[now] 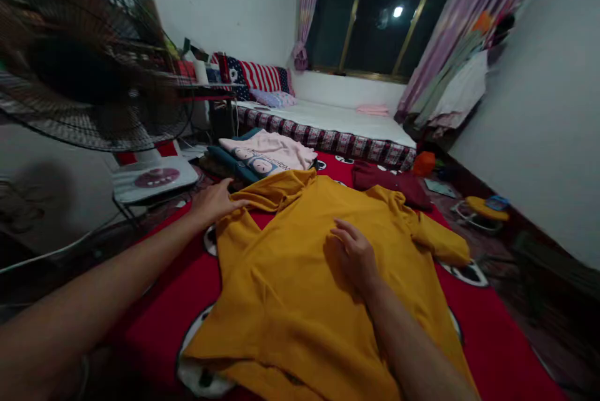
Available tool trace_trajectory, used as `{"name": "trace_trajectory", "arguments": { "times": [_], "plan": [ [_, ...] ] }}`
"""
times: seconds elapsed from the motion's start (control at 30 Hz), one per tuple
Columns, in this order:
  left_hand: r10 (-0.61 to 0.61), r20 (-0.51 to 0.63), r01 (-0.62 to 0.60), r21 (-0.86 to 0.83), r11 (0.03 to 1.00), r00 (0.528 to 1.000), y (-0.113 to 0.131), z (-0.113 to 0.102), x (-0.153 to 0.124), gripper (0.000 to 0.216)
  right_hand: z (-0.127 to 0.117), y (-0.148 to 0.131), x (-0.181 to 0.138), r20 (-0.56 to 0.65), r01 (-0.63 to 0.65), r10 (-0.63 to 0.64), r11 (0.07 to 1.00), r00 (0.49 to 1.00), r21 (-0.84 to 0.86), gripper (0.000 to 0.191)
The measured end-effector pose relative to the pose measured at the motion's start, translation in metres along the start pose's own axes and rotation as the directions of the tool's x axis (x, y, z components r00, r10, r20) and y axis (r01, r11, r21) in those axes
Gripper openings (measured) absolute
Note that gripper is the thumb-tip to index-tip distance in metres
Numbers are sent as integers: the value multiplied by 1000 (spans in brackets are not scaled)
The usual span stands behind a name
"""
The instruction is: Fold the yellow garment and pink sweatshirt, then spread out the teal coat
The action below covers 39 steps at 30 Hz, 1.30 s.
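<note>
A mustard-yellow T-shirt (300,276) lies spread over a red cover, with creases across its body and its left side folded unevenly. My left hand (216,202) is at the sleeve on that side, the cloth's edge between thumb and fingers. Over the middle of the shirt is my right hand (355,256), its fingers loosely bent and apart, holding nothing; a shadow falls beside it, and I cannot tell whether it touches the fabric. The other sleeve (440,240) stretches out to the right.
Folded clothes, a pink shirt (272,150) on top, lie beyond the T-shirt; a dark red folded garment (389,183) is at its far right. A large fan (89,70) stands at left near a white chair (157,177). A bed (328,117) is below the window.
</note>
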State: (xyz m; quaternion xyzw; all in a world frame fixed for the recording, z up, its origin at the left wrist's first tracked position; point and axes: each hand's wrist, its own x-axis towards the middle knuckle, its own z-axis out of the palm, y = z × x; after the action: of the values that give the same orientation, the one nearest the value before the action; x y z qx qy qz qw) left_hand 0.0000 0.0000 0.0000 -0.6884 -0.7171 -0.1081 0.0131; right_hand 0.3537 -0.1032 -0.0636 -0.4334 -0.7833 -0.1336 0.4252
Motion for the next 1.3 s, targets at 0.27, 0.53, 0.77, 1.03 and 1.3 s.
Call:
{"name": "trace_trajectory", "arguments": {
  "times": [0.27,0.53,0.77,1.03,1.3],
  "plan": [
    [134,187,-122,-72,990,973,28,-53,28,28,-11,-45,4,44,317,-330,931,943,182,23],
    [553,-326,-621,-591,515,767,199,-128,23,40,-14,-55,0,28,379,-392,903,920,201,21],
    [759,-243,-699,-619,357,604,189,-44,-41,35,-20,-59,1,102,339,-367,915,925,219,17],
    [449,204,-388,-277,879,870,62,-15,-67,36,-4,-21,5,170,-125,123,992,978,0,26],
    [377,553,-352,-156,923,743,31,-33,-127,24,6,27,47,391,-155,432,807,813,-570,27]
  ]
}}
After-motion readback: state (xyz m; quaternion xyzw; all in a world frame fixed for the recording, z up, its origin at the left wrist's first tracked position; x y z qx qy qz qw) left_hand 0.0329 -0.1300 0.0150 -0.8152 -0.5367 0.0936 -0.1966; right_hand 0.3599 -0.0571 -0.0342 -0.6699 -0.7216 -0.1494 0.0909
